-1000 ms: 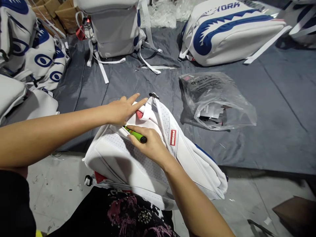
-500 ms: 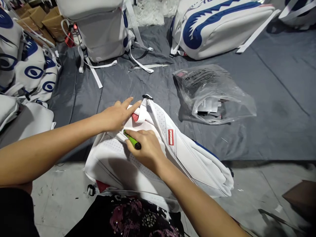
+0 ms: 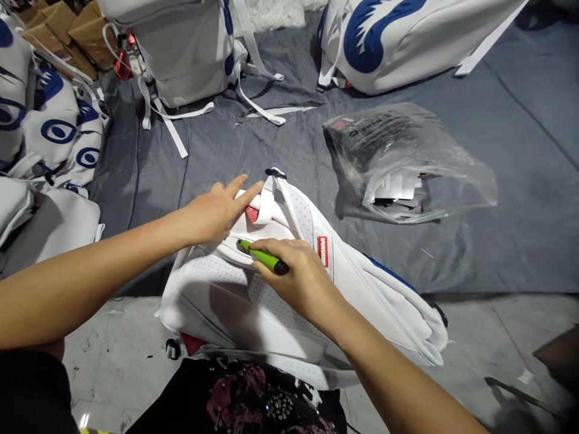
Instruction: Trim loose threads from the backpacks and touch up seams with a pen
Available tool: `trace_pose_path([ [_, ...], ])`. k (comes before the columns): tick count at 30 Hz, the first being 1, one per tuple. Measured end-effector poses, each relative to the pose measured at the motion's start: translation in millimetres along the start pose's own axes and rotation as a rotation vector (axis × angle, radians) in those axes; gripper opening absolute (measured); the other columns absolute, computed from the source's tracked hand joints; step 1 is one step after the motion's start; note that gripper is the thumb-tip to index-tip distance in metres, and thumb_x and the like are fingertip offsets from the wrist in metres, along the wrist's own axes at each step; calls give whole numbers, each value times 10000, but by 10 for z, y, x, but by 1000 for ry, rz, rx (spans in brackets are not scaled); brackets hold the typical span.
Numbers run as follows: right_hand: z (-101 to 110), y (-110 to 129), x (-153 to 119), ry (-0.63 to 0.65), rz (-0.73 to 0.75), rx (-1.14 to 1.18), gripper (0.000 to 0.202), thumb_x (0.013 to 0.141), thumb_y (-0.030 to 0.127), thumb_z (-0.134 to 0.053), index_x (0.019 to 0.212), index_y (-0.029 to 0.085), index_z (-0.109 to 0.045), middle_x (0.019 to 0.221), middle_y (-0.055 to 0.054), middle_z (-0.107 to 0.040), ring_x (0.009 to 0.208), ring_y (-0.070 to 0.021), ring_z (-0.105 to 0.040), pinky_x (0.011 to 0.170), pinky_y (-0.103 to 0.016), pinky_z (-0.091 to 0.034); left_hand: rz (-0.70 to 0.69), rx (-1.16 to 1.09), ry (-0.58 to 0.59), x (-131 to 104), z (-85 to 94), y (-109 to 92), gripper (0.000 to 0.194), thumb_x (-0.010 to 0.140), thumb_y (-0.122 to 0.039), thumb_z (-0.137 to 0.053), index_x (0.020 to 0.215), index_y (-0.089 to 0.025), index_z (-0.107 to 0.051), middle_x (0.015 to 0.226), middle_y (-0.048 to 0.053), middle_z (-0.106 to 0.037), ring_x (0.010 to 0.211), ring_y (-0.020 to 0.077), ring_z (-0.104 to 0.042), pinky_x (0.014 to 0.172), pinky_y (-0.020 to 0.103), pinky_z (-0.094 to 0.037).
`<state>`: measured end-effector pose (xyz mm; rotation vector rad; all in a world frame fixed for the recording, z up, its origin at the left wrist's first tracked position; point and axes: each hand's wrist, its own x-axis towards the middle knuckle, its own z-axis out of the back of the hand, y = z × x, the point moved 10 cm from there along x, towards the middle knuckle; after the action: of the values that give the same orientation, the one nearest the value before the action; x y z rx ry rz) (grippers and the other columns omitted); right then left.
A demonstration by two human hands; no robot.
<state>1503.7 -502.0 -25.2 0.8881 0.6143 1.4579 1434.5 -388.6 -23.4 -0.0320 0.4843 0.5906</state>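
A white backpack [image 3: 212,301] lies across the front edge of the table, leaning toward my body, with a dotted strap and a small red label [image 3: 322,251] showing. My left hand [image 3: 217,211] rests on its top beside the white carry loop, fingers spread; the thumb side is partly hidden. In my right hand [image 3: 294,274], closed fingers grip a slim green tool with a black end [image 3: 270,261]. Its tip points left and touches or nearly touches the bag's top seam near my left hand. The tip is too small to identify.
A clear plastic bag [image 3: 456,187] with cards or tags lies to the right. Backpacks stand behind: one grey-white [image 3: 190,60], another with a blue pattern [image 3: 420,48]. More eye-patterned backpacks [image 3: 58,132] and cardboard boxes [image 3: 67,36] crowd the left. Loose straps trail over the dark-covered table [image 3: 253,147].
My right hand and the green tool have slid right along the bag's top, and more of the tool shows. My left hand stays about where it was; the view has shifted slightly.
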Motion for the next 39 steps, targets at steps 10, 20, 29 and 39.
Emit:
trace_pose_path([
  [10, -190, 83, 53, -10, 82, 23, 319, 880, 107, -599, 1145, 213, -741, 1006, -57, -793, 860, -222, -740, 865, -406, -493, 63, -15, 70, 4, -28, 1, 1154, 836, -222, -632, 1558, -374, 255, 1714, 90, 73, 1345, 383, -395, 958, 425, -459],
  [20, -228, 171, 81, 27, 99, -70, 365, 863, 46, -504, 1084, 212, -742, 1090, -58, -780, 980, -236, -716, 871, -415, -473, 45, -11, 24, 15, -35, -6, 1167, 802, -163, -619, 1564, -376, 239, 1710, 125, 28, 1324, 386, -422, 931, 433, -485],
  [29, -219, 153, 59, 21, 60, -116, 359, 876, 58, -491, 1094, 207, -734, 1054, -70, -781, 971, -248, -715, 867, -434, -473, 39, -14, 15, 22, -25, -20, 1144, 806, -175, -598, 1570, -352, 234, 1710, 126, 13, 1333, 383, -413, 945, 444, -482],
  [39, -189, 164, 50, -20, 35, -96, 311, 883, 141, -567, 1137, 191, -737, 964, -75, -791, 873, -258, -723, 861, -449, -490, 52, -29, 11, 13, -39, -9, 1135, 813, -177, -592, 1568, -374, 232, 1713, 104, 39, 1340, 385, -402, 931, 443, -484],
])
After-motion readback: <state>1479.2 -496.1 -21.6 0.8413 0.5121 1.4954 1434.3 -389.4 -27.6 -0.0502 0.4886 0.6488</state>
